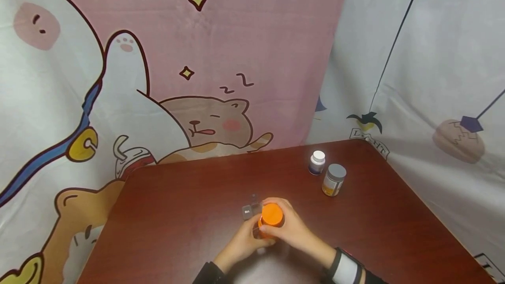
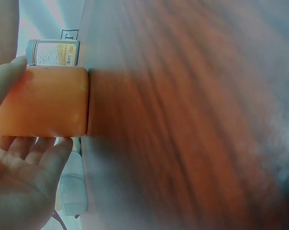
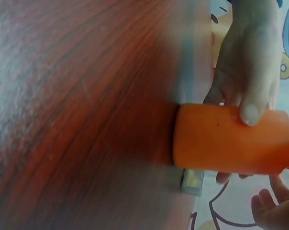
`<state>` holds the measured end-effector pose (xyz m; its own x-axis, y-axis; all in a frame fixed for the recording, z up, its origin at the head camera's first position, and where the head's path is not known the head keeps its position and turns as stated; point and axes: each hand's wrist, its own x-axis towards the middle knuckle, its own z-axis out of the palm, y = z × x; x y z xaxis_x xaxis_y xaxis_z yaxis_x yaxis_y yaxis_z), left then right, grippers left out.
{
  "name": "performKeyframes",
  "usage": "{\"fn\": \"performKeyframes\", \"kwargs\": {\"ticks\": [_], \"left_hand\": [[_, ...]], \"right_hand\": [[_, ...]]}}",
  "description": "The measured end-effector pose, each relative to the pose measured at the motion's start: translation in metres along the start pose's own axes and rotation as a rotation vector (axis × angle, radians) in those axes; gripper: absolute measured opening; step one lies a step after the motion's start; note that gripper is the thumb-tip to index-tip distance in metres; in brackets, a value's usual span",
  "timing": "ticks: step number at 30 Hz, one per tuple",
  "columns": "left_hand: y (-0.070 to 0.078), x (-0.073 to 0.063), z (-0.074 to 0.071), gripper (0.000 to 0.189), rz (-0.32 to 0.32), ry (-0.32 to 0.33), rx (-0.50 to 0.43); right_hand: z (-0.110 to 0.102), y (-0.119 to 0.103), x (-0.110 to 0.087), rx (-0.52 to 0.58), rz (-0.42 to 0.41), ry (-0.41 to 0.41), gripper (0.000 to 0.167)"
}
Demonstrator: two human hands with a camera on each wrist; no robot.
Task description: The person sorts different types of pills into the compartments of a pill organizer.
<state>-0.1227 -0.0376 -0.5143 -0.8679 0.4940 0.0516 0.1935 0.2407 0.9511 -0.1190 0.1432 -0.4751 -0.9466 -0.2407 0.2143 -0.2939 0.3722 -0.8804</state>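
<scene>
An orange bottle [image 2: 44,103] with an orange cap [image 1: 272,214] stands upright on the table between both hands. My left hand [image 1: 245,239] grips the bottle's body, its thumb on one side and its fingers on the other, as the left wrist view shows. Around the cap curl the thumb and fingers of my right hand [image 1: 296,228]. Just beyond the hands lies a clear grey plastic box with compartments [image 1: 251,209], partly hidden by them. It shows too as a translucent box [image 2: 73,191] in the left wrist view.
A white bottle with a dark blue lower part [image 1: 317,162] stands at the back right of the brown table [image 1: 189,205]. Beside it is a grey-lidded jar [image 1: 334,180] with a white and yellow label. Cartoon-printed cloth [image 1: 252,47] hangs behind the table.
</scene>
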Motion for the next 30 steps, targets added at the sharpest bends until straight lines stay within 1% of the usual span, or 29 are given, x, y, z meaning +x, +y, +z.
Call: {"fn": "performKeyframes", "kwargs": {"ticks": [2, 4, 6, 8, 10, 14, 16, 19, 22, 24, 28, 29, 30], "left_hand": [[0.001, 0.0, 0.0, 0.061, -0.007, 0.003, 0.016], [0.001, 0.0, 0.001, 0.06, -0.017, 0.008, 0.04], [0.001, 0.001, 0.001, 0.06, -0.024, 0.014, 0.057], [0.001, 0.001, 0.002, 0.06, -0.025, 0.018, 0.066], [0.0, 0.001, 0.002, 0.061, -0.017, 0.019, 0.071], [-0.001, 0.0, 0.002, 0.061, -0.005, 0.016, 0.048], [-0.001, 0.0, 0.003, 0.062, -0.006, 0.016, 0.038], [0.0, 0.0, 0.003, 0.061, -0.003, 0.018, 0.033], [0.001, 0.0, 0.003, 0.061, -0.004, 0.018, 0.023], [0.002, 0.001, 0.002, 0.061, -0.005, 0.02, 0.015], [0.003, 0.001, 0.002, 0.061, -0.012, 0.022, -0.015], [0.003, 0.001, 0.002, 0.061, -0.014, 0.022, -0.02], [0.003, 0.001, 0.002, 0.061, -0.013, 0.02, -0.027]], "right_hand": [[-0.004, 0.001, -0.001, 0.054, 0.015, -0.008, 0.06], [-0.008, 0.003, -0.002, 0.128, 0.003, -0.004, 0.063], [-0.011, 0.006, -0.003, 0.193, -0.027, 0.003, 0.065], [-0.016, 0.009, -0.003, 0.204, -0.039, 0.025, 0.066], [-0.021, 0.01, -0.002, 0.172, -0.013, 0.05, 0.065], [-0.032, 0.017, -0.001, 0.055, 0.075, 0.099, 0.065], [-0.038, 0.022, -0.001, 0.011, 0.097, 0.12, 0.065], [-0.048, 0.033, 0.0, -0.053, 0.09, 0.137, 0.065], [-0.059, 0.045, 0.002, -0.142, 0.059, 0.136, 0.063], [-0.067, 0.054, 0.004, -0.243, 0.027, 0.119, 0.063], [-0.084, 0.072, 0.016, -0.528, -0.048, 0.078, 0.065], [-0.088, 0.076, 0.019, -0.6, -0.056, 0.068, 0.066], [-0.091, 0.079, 0.022, -0.651, -0.058, 0.056, 0.066]]}}
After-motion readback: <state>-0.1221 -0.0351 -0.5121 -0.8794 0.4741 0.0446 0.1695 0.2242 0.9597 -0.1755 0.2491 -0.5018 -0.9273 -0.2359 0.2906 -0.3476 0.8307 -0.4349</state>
